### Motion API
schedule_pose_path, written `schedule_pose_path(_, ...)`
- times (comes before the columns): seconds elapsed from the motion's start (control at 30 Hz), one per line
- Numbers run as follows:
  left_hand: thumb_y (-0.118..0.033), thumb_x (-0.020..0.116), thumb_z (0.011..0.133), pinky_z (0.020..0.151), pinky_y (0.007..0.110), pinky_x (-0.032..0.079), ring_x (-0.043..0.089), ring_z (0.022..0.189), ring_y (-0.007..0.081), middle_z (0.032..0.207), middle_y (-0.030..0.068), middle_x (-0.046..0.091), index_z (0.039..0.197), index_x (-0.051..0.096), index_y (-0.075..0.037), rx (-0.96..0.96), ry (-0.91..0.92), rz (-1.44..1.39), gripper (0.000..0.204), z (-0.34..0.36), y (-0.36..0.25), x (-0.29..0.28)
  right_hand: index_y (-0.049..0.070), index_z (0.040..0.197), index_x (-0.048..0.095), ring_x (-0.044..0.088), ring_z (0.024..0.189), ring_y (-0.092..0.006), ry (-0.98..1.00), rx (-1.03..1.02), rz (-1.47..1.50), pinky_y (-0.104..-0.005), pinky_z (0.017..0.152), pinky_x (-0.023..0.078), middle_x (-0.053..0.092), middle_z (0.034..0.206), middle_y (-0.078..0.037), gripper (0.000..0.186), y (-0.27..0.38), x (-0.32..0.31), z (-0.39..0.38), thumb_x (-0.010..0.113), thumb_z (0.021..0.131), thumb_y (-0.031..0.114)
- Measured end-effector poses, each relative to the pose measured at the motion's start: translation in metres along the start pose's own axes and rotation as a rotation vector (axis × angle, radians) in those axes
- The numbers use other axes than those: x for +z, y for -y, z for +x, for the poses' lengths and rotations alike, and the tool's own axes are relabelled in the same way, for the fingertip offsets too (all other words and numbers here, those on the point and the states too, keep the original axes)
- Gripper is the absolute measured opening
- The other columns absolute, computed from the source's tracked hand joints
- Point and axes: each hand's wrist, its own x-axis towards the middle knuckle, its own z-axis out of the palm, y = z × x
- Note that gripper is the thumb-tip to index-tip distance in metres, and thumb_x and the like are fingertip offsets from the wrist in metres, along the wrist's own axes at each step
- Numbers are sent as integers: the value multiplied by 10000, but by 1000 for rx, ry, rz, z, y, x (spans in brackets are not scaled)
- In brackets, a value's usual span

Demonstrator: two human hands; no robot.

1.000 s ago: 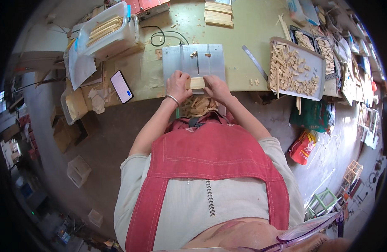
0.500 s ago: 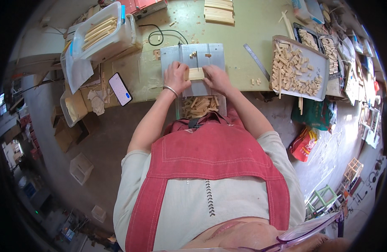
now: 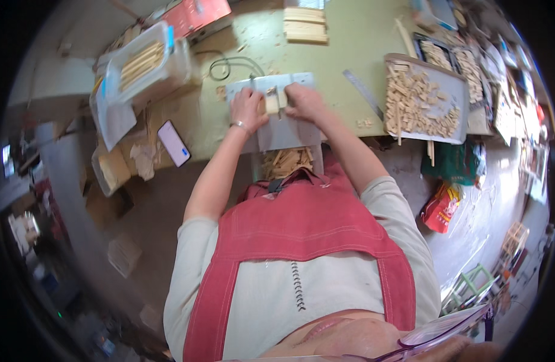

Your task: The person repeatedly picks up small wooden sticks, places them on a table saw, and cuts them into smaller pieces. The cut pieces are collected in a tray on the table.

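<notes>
A flat grey metal saw table (image 3: 286, 136) lies at the bench's front edge, with a slot running through its middle. On it, pale wood pieces stand between my hands, parted by a narrow gap in line with the slot. My left hand (image 3: 247, 110) is closed on the left wood piece (image 3: 271, 105). Fingers of my right hand (image 3: 303, 104) grip the right wood piece (image 3: 282, 98). The blade is hard to make out, as the picture is blurred. Below the saw table's near edge, a clear bin (image 3: 317, 158) holds many loose wood sticks.
At right, a shallow tray (image 3: 451, 90) carries many small wood blocks, with a metal ruler (image 3: 363, 93) beside it. Leftward lie a phone (image 3: 173, 143) and a plastic box (image 3: 117, 84) of sticks. Stacked wood strips (image 3: 305, 27) and a black cable (image 3: 220, 67) are farther back.
The single wood piece spanning between my hands now shows as two parts with a gap. Both hands moved forward along the saw table, and the view shifted slightly.
</notes>
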Motion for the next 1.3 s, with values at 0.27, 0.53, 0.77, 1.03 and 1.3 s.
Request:
schedule_pose_path(0.27, -195, 873, 582, 1183, 578, 276, 484, 1326, 346, 1327, 139, 531, 1095, 674, -128, 254, 163, 105, 554, -123, -52, -15, 52, 1123, 599, 689, 960, -383, -302, 77, 80, -478, 826, 582, 651, 1056, -177, 505, -10, -14, -79, 789, 759, 345)
schedule_pose_path(0.53, -215, 842, 810, 1185, 585, 308, 464, 1401, 374, 1480, 165, 508, 1287, 660, -89, 164, 97, -89, 526, -137, -61, -33, 73, 1155, 630, 694, 919, -275, -756, 634, 181, -413, 804, 563, 672, 1043, -126, 566, -147, -99, -201, 863, 720, 350)
schedule_pose_path(0.77, -54, 731, 912, 1012, 440, 503, 614, 1174, 377, 1305, 205, 619, 1323, 634, -6, 23, -114, -290, 425, -144, -41, -37, 17, 1133, 629, 697, 939, -322, -905, 1023, -79, -439, 834, 551, 689, 986, -150, 594, -287, -189, -269, 837, 731, 400)
schedule_pose_path(1.03, -19, 676, 983, 811, 302, 542, 661, 893, 158, 1029, 78, 701, 1346, 628, 0, -447, -108, -381, 367, -209, 8, -30, -7, 1146, 637, 691, 1113, -374, -749, 1179, -201, -458, 938, 550, 717, 1109, -214, 625, -352, -218, -249, 818, 751, 442)
schedule_pose_path(1.3, -11, 663, 1006, 736, 249, 533, 638, 834, 90, 998, 33, 685, 1401, 593, -43, -669, -96, -466, 403, -261, 40, -10, 7, 1113, 693, 718, 1046, -378, -744, 1137, -194, -483, 917, 560, 738, 1058, -211, 566, -380, -210, -249, 795, 780, 453)
